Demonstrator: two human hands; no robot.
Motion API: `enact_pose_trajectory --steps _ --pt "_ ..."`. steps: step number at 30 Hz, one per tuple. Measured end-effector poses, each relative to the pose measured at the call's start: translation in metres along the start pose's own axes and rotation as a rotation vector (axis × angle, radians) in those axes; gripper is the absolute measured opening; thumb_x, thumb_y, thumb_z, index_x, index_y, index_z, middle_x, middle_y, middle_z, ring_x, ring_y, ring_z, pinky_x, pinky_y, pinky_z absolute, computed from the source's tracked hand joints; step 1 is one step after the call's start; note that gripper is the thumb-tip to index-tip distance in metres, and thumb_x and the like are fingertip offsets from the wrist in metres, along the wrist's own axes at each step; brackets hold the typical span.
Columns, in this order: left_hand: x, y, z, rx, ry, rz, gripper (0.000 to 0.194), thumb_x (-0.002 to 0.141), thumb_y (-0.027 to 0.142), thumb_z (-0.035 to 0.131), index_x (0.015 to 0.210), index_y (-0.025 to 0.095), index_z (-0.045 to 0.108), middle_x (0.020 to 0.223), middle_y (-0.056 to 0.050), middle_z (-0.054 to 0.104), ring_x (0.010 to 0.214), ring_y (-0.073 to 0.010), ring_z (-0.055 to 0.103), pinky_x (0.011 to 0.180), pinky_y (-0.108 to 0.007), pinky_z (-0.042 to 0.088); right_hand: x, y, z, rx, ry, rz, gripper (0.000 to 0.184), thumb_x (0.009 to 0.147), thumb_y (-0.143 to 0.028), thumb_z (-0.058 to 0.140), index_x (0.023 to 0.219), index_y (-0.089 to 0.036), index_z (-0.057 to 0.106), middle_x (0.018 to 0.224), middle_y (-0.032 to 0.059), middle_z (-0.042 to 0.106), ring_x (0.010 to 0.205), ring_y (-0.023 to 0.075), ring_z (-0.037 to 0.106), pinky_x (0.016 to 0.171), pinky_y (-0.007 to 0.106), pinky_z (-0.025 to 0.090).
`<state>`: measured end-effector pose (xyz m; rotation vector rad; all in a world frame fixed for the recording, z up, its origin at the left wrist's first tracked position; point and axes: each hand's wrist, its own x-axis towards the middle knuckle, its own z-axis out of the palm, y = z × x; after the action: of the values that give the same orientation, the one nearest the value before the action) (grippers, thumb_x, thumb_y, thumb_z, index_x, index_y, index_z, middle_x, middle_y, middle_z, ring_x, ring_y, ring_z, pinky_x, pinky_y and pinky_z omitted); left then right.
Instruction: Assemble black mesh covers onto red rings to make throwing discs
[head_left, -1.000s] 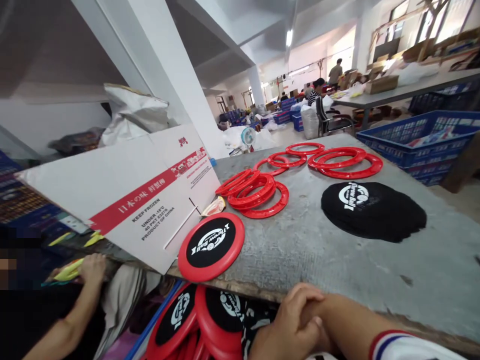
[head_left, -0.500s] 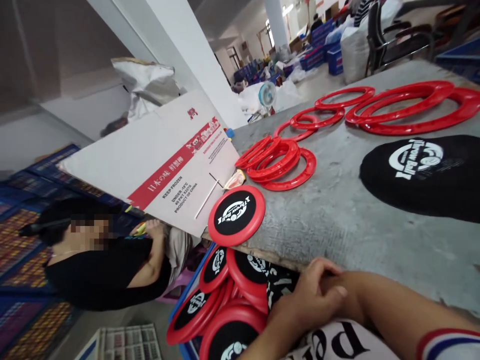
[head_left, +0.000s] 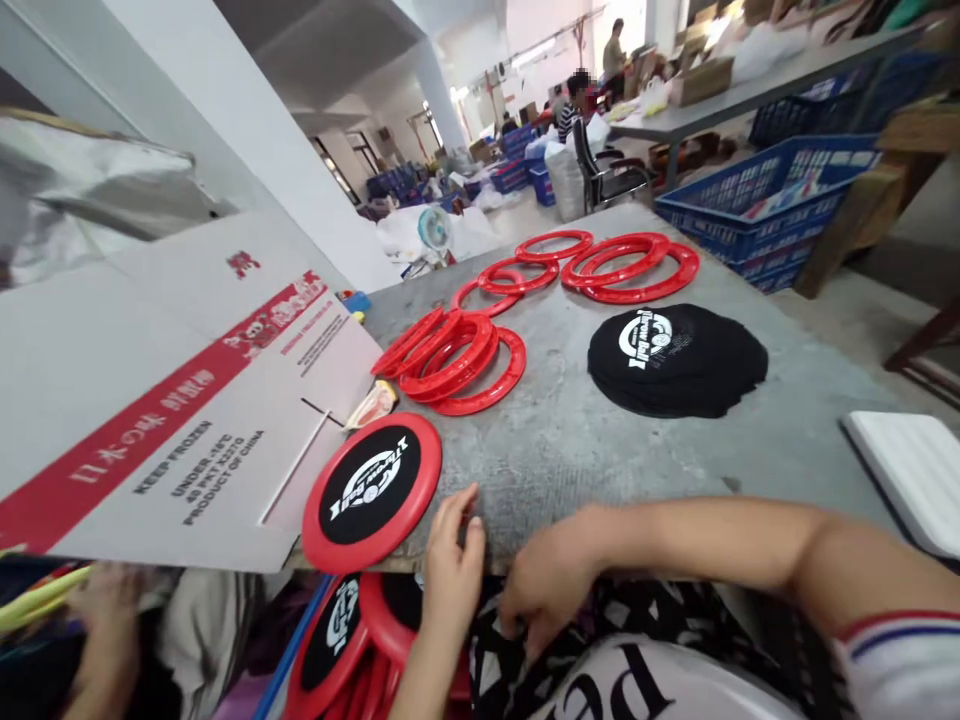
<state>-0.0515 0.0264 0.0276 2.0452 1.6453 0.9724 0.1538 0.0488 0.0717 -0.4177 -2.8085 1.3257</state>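
Note:
My left hand (head_left: 454,565) is at the near table edge, fingers stretched out and nothing in them. Just left of it lies a red-rimmed disc (head_left: 371,490) with a black centre printed "Throw Ball". My right hand (head_left: 551,570), slightly blurred, hangs over my patterned lap with its fingers apart and pointing down; I see nothing in it. Below the edge, more red-rimmed discs (head_left: 330,635) are piled in a blue crate, partly behind my left forearm. Farther off on the table are loose red rings (head_left: 480,395) and a stack of black fabric rounds (head_left: 679,360).
A printed carton (head_left: 247,420) stands along the table's left side. A co-worker's hand (head_left: 109,610) holds something yellow at lower left. A white block-like object (head_left: 907,480) lies at the right edge of the table (head_left: 570,455). A blue crate (head_left: 765,215) stands beyond it.
My hands, together at the table edge before, have come apart, the left reaching forward beside the disc. The view has swung right, bringing the blue crate and white object into sight.

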Motion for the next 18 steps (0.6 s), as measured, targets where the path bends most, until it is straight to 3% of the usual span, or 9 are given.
enact_pose_trajectory --steps 2,3,7,8,9,12,16,18 --pt "0.009 -0.020 0.001 0.106 0.013 0.023 0.037 0.098 0.027 0.045 0.130 0.018 0.062 0.134 -0.013 0.064 0.125 -0.0266 0.060 0.108 -0.050 0.049 -0.041 0.011 -0.024 -0.004 0.073 0.060 0.027 0.093 -0.039 0.067 0.115 -0.023 0.070 0.100 0.0032 0.075 0.088 0.0175 0.070 0.078 0.030 0.055" --pt "0.012 -0.027 0.006 0.169 -0.010 0.048 0.039 0.098 0.027 0.045 0.133 0.018 0.060 0.141 -0.013 0.061 0.133 -0.0279 0.055 0.114 -0.052 0.044 -0.065 0.019 -0.037 -0.012 0.186 0.119 0.027 0.094 -0.039 0.064 0.116 -0.024 0.071 0.102 0.0037 0.076 0.090 0.0176 0.070 0.080 0.029 0.054" --pt "0.018 -0.032 0.035 0.458 -0.171 0.067 0.045 0.098 0.024 0.046 0.142 0.021 0.057 0.155 -0.012 0.051 0.145 -0.0345 0.042 0.120 -0.061 0.033 -0.150 0.066 -0.086 -0.124 0.858 0.536 0.029 0.093 -0.039 0.060 0.115 -0.024 0.072 0.109 0.0113 0.076 0.094 0.0212 0.072 0.085 0.036 0.054" --pt "0.018 -0.030 0.041 0.511 -0.191 0.063 0.046 0.099 0.023 0.045 0.144 0.022 0.056 0.157 -0.011 0.048 0.147 -0.0350 0.040 0.120 -0.061 0.032 -0.160 0.079 -0.094 -0.160 0.989 0.641 0.029 0.091 -0.038 0.062 0.115 -0.024 0.072 0.109 0.0133 0.076 0.092 0.0220 0.072 0.085 0.038 0.054" --pt "0.018 -0.028 0.045 0.551 -0.204 0.062 0.047 0.100 0.023 0.045 0.145 0.023 0.054 0.159 -0.011 0.046 0.148 -0.0350 0.039 0.121 -0.060 0.032 -0.164 0.091 -0.101 -0.183 1.024 0.679 0.030 0.089 -0.036 0.063 0.114 -0.023 0.072 0.110 0.0161 0.076 0.091 0.0242 0.073 0.085 0.042 0.054" --pt "0.017 -0.022 0.049 0.601 -0.222 0.060 0.048 0.100 0.024 0.044 0.148 0.024 0.051 0.160 -0.012 0.044 0.149 -0.0339 0.037 0.121 -0.058 0.032 -0.142 0.117 -0.112 -0.217 0.935 0.674 0.028 0.088 -0.032 0.063 0.113 -0.024 0.072 0.114 0.0130 0.076 0.099 0.0258 0.073 0.091 0.041 0.056" --pt "0.015 -0.021 0.049 0.592 -0.230 0.021 0.048 0.100 0.024 0.045 0.148 0.025 0.051 0.161 -0.011 0.044 0.149 -0.0344 0.037 0.122 -0.059 0.030 -0.063 0.125 -0.131 -0.399 0.679 0.594 0.028 0.089 -0.028 0.064 0.114 -0.019 0.070 0.116 0.0105 0.076 0.108 0.0247 0.071 0.096 0.036 0.055" --pt "0.015 -0.021 0.050 0.560 -0.226 0.006 0.048 0.100 0.028 0.045 0.148 0.026 0.051 0.161 -0.010 0.043 0.150 -0.0344 0.036 0.123 -0.059 0.028 -0.019 0.126 -0.151 -0.471 0.648 0.553 0.027 0.090 -0.028 0.064 0.115 -0.018 0.070 0.118 0.0100 0.075 0.110 0.0235 0.069 0.096 0.033 0.053"
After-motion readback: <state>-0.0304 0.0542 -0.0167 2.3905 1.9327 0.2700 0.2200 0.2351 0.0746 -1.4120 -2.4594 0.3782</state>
